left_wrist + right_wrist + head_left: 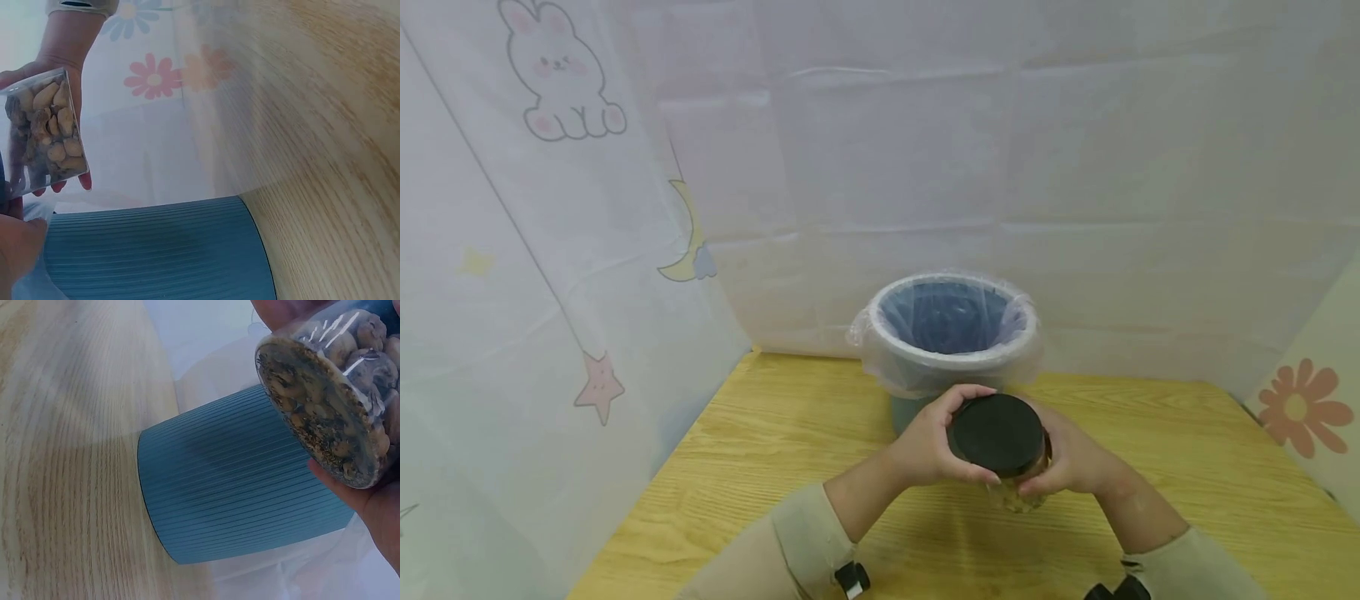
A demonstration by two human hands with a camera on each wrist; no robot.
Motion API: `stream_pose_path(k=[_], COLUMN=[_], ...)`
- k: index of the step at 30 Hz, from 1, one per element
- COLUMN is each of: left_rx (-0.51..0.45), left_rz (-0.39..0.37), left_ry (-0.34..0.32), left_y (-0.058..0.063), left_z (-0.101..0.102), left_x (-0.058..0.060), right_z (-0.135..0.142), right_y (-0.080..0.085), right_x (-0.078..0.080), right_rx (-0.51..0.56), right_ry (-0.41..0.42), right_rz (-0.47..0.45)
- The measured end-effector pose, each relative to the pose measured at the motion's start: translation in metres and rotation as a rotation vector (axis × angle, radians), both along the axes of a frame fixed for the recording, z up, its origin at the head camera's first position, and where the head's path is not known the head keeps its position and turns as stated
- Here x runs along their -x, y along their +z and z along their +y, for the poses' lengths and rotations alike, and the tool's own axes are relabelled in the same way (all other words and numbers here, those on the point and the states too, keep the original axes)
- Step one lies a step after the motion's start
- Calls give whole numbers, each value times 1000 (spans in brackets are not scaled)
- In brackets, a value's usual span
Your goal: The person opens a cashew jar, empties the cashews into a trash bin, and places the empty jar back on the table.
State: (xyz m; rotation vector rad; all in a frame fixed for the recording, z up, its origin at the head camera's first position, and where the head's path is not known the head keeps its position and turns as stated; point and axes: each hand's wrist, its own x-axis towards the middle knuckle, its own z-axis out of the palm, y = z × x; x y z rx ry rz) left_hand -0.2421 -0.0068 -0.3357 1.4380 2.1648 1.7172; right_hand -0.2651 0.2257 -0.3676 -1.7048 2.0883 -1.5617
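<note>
Head: you've got the black-lidded round clear jar betw. your L hand & R hand, fingers curled round it, just your side of the lined blue-green ribbed bin. L wrist: brown lumpy pieces inside. R wrist: base off the pale wooden surface, long axis approx. upright, both hands on it.

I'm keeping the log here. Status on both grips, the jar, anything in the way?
Left grip and right grip around jar. Jar raised off table, black lid on. No obstacle seen; bin just beyond.
</note>
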Motion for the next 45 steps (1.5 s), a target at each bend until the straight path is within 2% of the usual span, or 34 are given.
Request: stream_pose_path(k=[10,16,24,27,34,40,45], left_rx=[-20,-15,-20,-40,-45,-42,-41], left_rz=[35,20,27,6,-16,-26,30], left_ry=[51,48,57,44,52,41,83], left_y=[1,0,-24,-27,-23,-4,-21], left_z=[2,3,7,7,6,1,3], left_x=[-5,-4,14,16,11,-4,7], right_z=[2,3,2,1,-1,-3,-4], right_y=[1,0,0,1,2,-1,-3], right_x=[0,1,1,0,0,2,2], right_rx=[1,3,2,11,28,46,52], right_ry=[13,6,21,32,41,48,39], right_rz=[-21,-13,-8,-7,-5,13,21])
